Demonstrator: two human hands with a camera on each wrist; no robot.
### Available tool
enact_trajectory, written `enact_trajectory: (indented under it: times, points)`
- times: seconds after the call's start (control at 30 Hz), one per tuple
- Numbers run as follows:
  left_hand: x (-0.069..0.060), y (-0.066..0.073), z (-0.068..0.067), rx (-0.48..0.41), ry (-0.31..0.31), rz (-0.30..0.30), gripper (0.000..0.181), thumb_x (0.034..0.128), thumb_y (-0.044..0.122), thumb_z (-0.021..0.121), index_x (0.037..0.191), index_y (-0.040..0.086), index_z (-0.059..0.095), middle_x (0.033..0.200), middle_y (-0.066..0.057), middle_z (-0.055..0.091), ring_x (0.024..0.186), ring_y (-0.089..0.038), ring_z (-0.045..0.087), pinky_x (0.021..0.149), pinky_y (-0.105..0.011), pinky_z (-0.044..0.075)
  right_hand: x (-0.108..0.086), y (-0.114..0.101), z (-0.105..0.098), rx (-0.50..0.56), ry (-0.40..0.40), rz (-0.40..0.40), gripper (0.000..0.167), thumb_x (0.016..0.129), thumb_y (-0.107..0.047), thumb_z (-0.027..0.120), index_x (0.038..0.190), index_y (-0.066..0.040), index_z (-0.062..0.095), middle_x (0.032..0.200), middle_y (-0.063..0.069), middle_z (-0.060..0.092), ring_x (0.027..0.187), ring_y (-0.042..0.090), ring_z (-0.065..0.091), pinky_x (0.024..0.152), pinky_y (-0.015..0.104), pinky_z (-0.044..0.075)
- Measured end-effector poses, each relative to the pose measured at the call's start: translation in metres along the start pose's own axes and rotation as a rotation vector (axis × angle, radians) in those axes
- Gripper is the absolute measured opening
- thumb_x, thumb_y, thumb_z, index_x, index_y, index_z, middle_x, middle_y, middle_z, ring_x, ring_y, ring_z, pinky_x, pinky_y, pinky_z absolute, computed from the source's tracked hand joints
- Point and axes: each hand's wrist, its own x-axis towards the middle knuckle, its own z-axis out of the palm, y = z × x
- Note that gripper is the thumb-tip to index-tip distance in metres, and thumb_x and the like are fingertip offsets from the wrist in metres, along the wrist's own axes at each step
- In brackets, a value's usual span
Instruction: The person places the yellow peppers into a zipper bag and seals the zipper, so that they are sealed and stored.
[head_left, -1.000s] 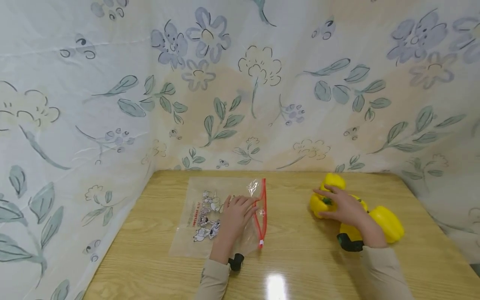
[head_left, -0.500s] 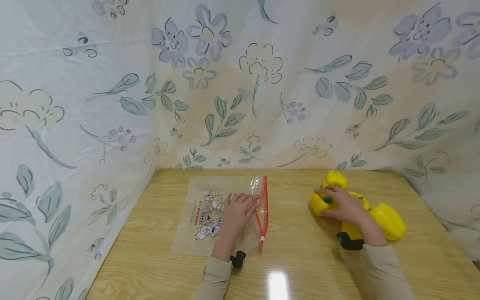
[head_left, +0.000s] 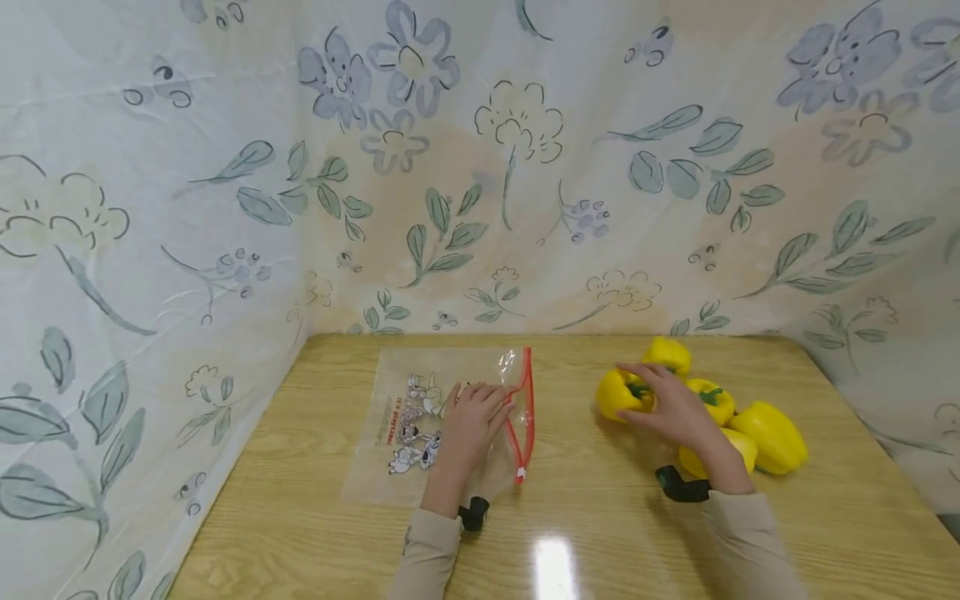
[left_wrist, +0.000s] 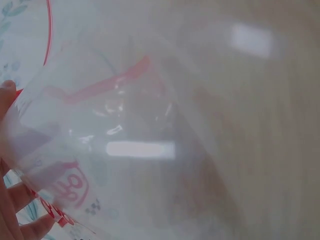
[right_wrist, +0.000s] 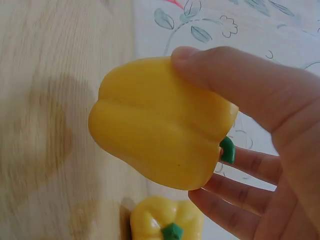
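Note:
My right hand [head_left: 678, 408] grips a yellow bell pepper [head_left: 615, 396] with a green stem. In the right wrist view the thumb presses one side of this pepper [right_wrist: 160, 122], with fingers behind it by the stem. It appears raised off the table. A clear zip bag [head_left: 450, 362], printed with cartoon figures, lies to the left with its red zip edge [head_left: 530, 417] facing right. My left hand [head_left: 472, 421] lies across the bag and holds its upper layer near that edge, and the mouth gapes. The bag film [left_wrist: 140, 195] fills most of the left wrist view.
Several more yellow bell peppers sit at the right: one at the back [head_left: 669, 356], one in the middle [head_left: 711, 402], one nearer [head_left: 738, 450] and one lying on its side [head_left: 772, 437]. A wooden table [head_left: 285, 467] bears everything. Flowered cloth [head_left: 450, 200] hangs behind it.
My right hand has moved left with the bell pepper, away from the other peppers, which now show more. My left hand stays on the bag with little change.

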Motion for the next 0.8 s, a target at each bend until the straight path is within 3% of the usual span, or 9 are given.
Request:
enact_trajectory:
  times: [0.13, 0.43, 0.8]
  points:
    - [0.002, -0.001, -0.001, 0.009, 0.0, -0.004, 0.029, 0.0924, 0.036, 0.054, 0.12, 0.032, 0.061, 0.114, 0.008, 0.064, 0.113, -0.024, 0.054, 0.105, -0.056, 0.028, 0.003, -0.004, 0.006, 0.048, 0.0, 0.005, 0.072, 0.077, -0.039, 0.074, 0.139, -0.022, 0.042, 0.132, 0.018, 0.045, 0.11, 0.038, 0.052, 0.085, 0.058, 0.044]
    - [0.006, -0.001, -0.004, 0.016, 0.007, 0.009, 0.03, 0.0902, 0.035, 0.057, 0.119, 0.031, 0.061, 0.114, 0.008, 0.064, 0.111, -0.024, 0.055, 0.104, -0.056, 0.03, 0.009, -0.007, 0.02, 0.119, 0.07, -0.082, 0.064, 0.077, -0.035, 0.074, 0.134, -0.018, 0.049, 0.125, 0.011, 0.05, 0.107, 0.033, 0.054, 0.084, 0.053, 0.048]
    - [0.006, -0.002, -0.005, 0.032, -0.019, 0.002, 0.031, 0.0926, 0.04, 0.051, 0.121, 0.032, 0.06, 0.114, 0.007, 0.064, 0.112, -0.024, 0.055, 0.104, -0.055, 0.031, 0.014, -0.025, 0.034, 0.285, 0.081, -0.033, 0.062, 0.078, -0.033, 0.074, 0.131, -0.014, 0.051, 0.125, 0.017, 0.048, 0.113, 0.036, 0.049, 0.085, 0.053, 0.049]
